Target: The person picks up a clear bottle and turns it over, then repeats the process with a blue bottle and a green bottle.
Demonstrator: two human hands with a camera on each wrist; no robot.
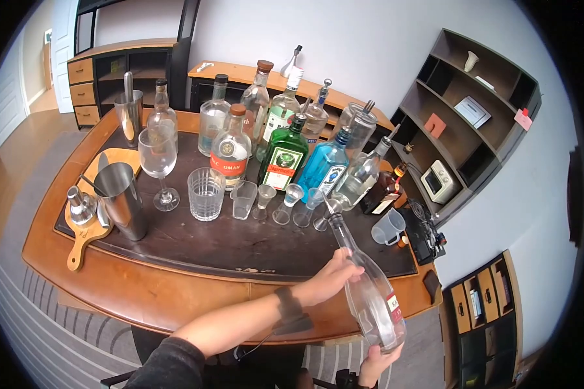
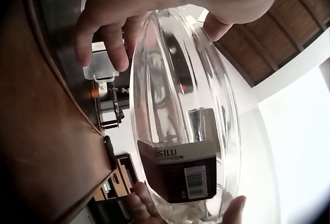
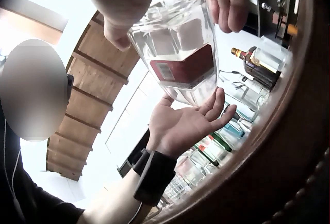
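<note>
A long clear glass bottle [image 1: 374, 295] with a red and white label leans across the front right of the desk, its metal pour spout [image 1: 329, 206] pointing up and left. My left hand [image 1: 334, 275] grips it below the neck, thumb on one side and fingers on the other. At the bottle's base, my right hand [image 1: 377, 364] holds the bottom end. The label [image 2: 180, 175] faces the left wrist camera, with fingertips of the right hand either side of the base. Close by the spout, in the head view, stand small measuring glasses [image 1: 302, 215].
Several liquor bottles, among them a green one [image 1: 283, 155] and a blue one [image 1: 324, 165], crowd the desk's middle. To the left are a wine glass [image 1: 158, 152], a cut tumbler [image 1: 206, 198], a steel shaker [image 1: 123, 207] and a wooden board [image 1: 76, 254]. A plastic jug [image 1: 388, 227] stands right.
</note>
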